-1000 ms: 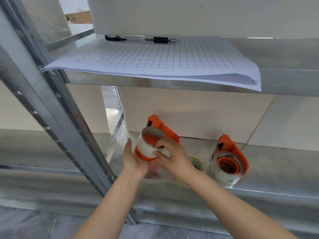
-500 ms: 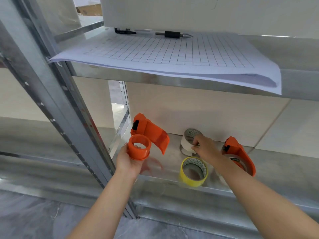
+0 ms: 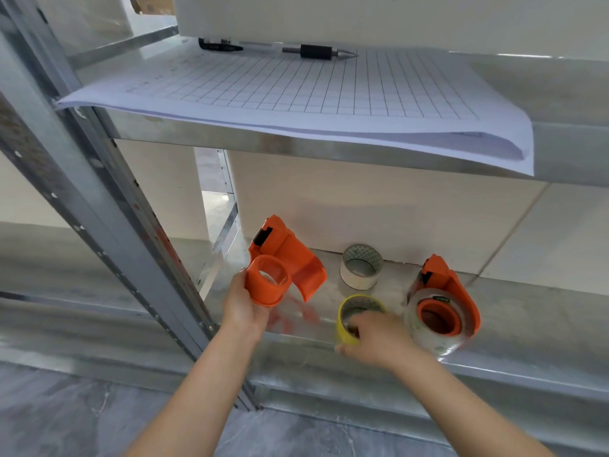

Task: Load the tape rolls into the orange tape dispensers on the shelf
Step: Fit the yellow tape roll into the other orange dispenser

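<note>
Head view. Q: why's left hand [image 3: 244,308] curled round the empty dispenser [image 3: 296,258] hub?
A: Steadies it, hub facing out. Right hand [image 3: 379,338] pinches yellow roll [image 3: 342,331] rim on shelf [image 3: 527,311], at dispenser's 4 o'clock, presumably loads next. Second dispenser [image 3: 461,291], 3 o'clock, already loaded.

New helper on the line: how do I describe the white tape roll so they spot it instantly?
Find the lower metal shelf, beneath the one holding gridded paper. At its back, against the wall, the white tape roll lies hole-up between the empty dispenser and the loaded dispenser. Unlike the yellow roll in front, which the right hand grips, nothing touches it.
</note>
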A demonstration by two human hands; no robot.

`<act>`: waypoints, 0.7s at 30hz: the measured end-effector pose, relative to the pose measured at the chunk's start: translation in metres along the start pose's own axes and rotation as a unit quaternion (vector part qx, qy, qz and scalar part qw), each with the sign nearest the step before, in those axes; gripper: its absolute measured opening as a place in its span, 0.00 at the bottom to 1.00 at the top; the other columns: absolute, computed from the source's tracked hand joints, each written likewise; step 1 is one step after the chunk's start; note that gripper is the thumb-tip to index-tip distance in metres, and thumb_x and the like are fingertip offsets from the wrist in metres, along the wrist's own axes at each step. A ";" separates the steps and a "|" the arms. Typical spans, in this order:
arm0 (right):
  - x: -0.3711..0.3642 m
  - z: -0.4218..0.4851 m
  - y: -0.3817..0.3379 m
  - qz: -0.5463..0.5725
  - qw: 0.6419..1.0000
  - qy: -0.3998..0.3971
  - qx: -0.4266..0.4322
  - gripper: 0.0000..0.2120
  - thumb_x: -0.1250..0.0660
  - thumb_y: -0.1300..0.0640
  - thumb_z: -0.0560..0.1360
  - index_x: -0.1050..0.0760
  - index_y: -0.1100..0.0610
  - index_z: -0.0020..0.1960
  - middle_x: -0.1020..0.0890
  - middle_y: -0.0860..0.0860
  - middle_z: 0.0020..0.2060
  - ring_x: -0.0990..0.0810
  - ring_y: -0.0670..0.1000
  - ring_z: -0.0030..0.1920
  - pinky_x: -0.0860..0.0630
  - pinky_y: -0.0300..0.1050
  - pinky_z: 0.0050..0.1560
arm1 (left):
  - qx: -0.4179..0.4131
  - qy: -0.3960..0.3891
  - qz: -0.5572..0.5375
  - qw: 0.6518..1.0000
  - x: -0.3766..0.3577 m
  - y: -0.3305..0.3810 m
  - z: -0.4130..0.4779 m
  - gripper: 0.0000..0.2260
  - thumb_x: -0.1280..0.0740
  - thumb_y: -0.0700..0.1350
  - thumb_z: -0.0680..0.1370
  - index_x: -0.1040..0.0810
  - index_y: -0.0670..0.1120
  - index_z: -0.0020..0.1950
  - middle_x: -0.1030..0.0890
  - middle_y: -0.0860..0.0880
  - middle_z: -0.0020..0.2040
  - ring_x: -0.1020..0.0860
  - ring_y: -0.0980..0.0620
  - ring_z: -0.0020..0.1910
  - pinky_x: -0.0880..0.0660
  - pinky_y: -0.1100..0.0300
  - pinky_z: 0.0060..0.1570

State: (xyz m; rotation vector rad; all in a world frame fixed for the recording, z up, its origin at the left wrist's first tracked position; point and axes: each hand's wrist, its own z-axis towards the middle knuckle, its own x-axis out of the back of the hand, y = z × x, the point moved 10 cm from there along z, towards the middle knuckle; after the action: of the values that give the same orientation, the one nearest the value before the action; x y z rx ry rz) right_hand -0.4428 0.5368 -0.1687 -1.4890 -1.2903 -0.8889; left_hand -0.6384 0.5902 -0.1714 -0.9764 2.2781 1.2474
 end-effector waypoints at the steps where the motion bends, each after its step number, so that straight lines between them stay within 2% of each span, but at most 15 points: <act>1: -0.008 -0.002 -0.005 -0.001 1.000 -0.007 0.009 0.14 0.37 0.42 0.69 0.30 0.52 0.37 0.22 0.50 0.38 0.23 0.54 0.41 0.36 0.42 0.38 | -0.020 0.008 0.037 0.999 0.000 0.002 -0.001 0.11 0.45 0.48 0.81 0.24 0.46 0.49 0.21 0.41 0.49 0.21 0.45 0.48 0.22 0.49 0.48; 3: -0.005 -0.001 -0.005 0.065 0.998 0.016 -0.008 0.09 0.38 0.51 0.72 0.31 0.53 0.36 0.23 0.52 0.39 0.23 0.56 0.44 0.36 0.43 0.38 | -0.059 0.015 0.135 0.989 -0.001 0.006 -0.003 0.13 0.45 0.48 0.81 0.23 0.46 0.47 0.18 0.43 0.46 0.19 0.47 0.44 0.21 0.53 0.41; 6: 0.016 0.002 0.007 0.244 0.967 0.062 -0.048 0.09 0.37 0.56 0.73 0.30 0.53 0.35 0.24 0.49 0.33 0.25 0.52 0.39 0.34 0.41 0.33 | -0.138 0.026 0.285 0.948 -0.003 0.020 -0.012 0.14 0.47 0.50 0.81 0.24 0.46 0.48 0.19 0.45 0.44 0.22 0.51 0.40 0.27 0.60 0.36; 8: 0.033 0.000 0.014 0.390 0.913 0.101 -0.059 0.07 0.34 0.58 0.74 0.25 0.51 0.37 0.21 0.48 0.35 0.23 0.49 0.38 0.32 0.37 0.35 | -0.195 0.025 0.359 0.913 -0.007 0.028 -0.021 0.12 0.47 0.54 0.81 0.28 0.50 0.45 0.21 0.50 0.41 0.23 0.54 0.39 0.31 0.64 0.35; 10: 0.046 -0.005 0.011 0.538 0.833 0.123 -0.037 0.07 0.33 0.60 0.74 0.22 0.49 0.41 0.17 0.46 0.39 0.20 0.47 0.41 0.26 0.36 0.42 | -0.235 -0.005 0.399 0.887 -0.017 0.029 -0.031 0.12 0.46 0.56 0.80 0.30 0.51 0.44 0.22 0.51 0.40 0.23 0.55 0.39 0.31 0.66 0.34; 11: 0.052 -0.006 0.004 0.585 0.802 0.123 -0.012 0.07 0.33 0.61 0.74 0.21 0.50 0.42 0.16 0.45 0.39 0.19 0.46 0.42 0.25 0.36 0.44 | -0.245 -0.020 0.409 0.879 -0.022 0.028 -0.036 0.13 0.46 0.57 0.79 0.30 0.50 0.44 0.23 0.51 0.41 0.23 0.56 0.38 0.30 0.68 0.33; 13: 0.061 -0.009 -0.016 0.635 0.764 0.109 0.051 0.09 0.34 0.64 0.74 0.20 0.51 0.43 0.15 0.44 0.38 0.18 0.42 0.42 0.24 0.31 0.43 | -0.258 -0.054 0.412 0.872 -0.032 0.026 -0.046 0.15 0.43 0.59 0.76 0.30 0.48 0.46 0.23 0.51 0.42 0.23 0.60 0.37 0.28 0.72 0.32; 15: 0.067 -0.010 -0.035 0.641 0.755 0.094 0.096 0.10 0.34 0.67 0.73 0.21 0.54 0.45 0.16 0.45 0.39 0.18 0.40 0.40 0.24 0.30 0.43 | -0.262 -0.095 0.403 0.871 -0.043 0.021 -0.055 0.17 0.38 0.61 0.73 0.30 0.48 0.48 0.22 0.52 0.43 0.22 0.65 0.36 0.27 0.74 0.33; 17: 0.071 -0.011 -0.047 0.625 0.766 0.098 0.116 0.09 0.34 0.69 0.72 0.22 0.56 0.46 0.16 0.51 0.43 0.18 0.41 0.41 0.23 0.33 0.45 | -0.268 -0.122 0.409 0.864 -0.053 0.018 -0.063 0.20 0.31 0.64 0.68 0.31 0.51 0.48 0.22 0.54 0.44 0.22 0.68 0.37 0.26 0.73 0.36; 19: 0.075 -0.013 -0.052 0.574 0.800 0.124 0.122 0.07 0.32 0.67 0.72 0.23 0.56 0.46 0.18 0.58 0.46 0.20 0.46 0.44 0.25 0.36 0.48 | -0.282 -0.123 0.424 0.852 -0.057 0.020 -0.067 0.26 0.30 0.65 0.59 0.32 0.53 0.48 0.22 0.56 0.43 0.21 0.68 0.39 0.24 0.70 0.39; 21: 0.080 -0.015 -0.058 0.498 0.844 0.138 0.142 0.07 0.30 0.64 0.71 0.23 0.54 0.44 0.22 0.58 0.46 0.23 0.49 0.45 0.27 0.33 0.49 | -0.293 -0.116 0.434 0.844 -0.059 0.024 -0.069 0.28 0.28 0.64 0.55 0.33 0.55 0.48 0.21 0.56 0.43 0.20 0.64 0.41 0.22 0.66 0.41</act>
State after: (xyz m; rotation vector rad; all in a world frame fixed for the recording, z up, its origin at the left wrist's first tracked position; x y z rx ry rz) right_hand -0.4843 0.5469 -0.0784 -1.4472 -0.2825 -0.1782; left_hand -0.6145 0.5643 -0.0841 0.1805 2.2032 2.3581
